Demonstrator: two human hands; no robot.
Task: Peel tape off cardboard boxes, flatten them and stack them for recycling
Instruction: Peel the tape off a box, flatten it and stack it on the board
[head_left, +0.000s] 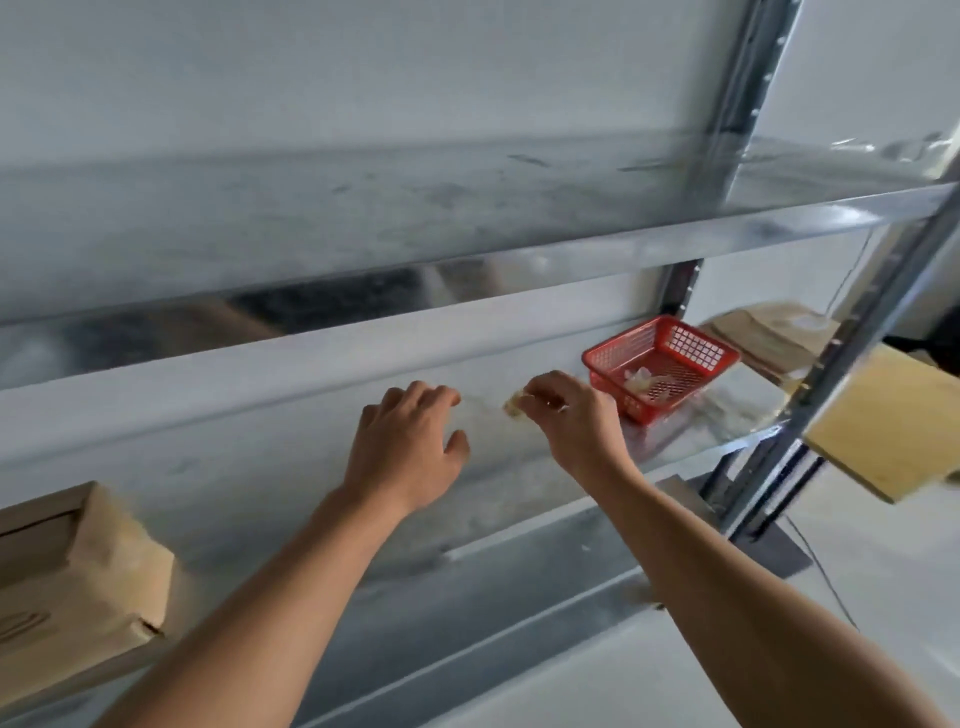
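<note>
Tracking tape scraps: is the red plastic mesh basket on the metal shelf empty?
No, pale crumpled tape scraps lie inside the red plastic mesh basket on the grey metal shelf.

Red mesh basket (660, 364), tan cardboard box (78, 582), grey metal shelf (260, 467)

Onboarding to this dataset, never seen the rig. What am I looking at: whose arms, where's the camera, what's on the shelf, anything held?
No robot here: these are a person's bare arms, filmed by one wide-angle camera worn on the head, looking forward and down. The left hand is relaxed and holds nothing, reaching toward a metal shelf. The right hand pinches a small crumpled scrap, probably peeled tape. Next to it on the shelf stands a red basket with similar scraps inside. A cardboard box sits far left; flattened cardboard lies at the right.
</note>
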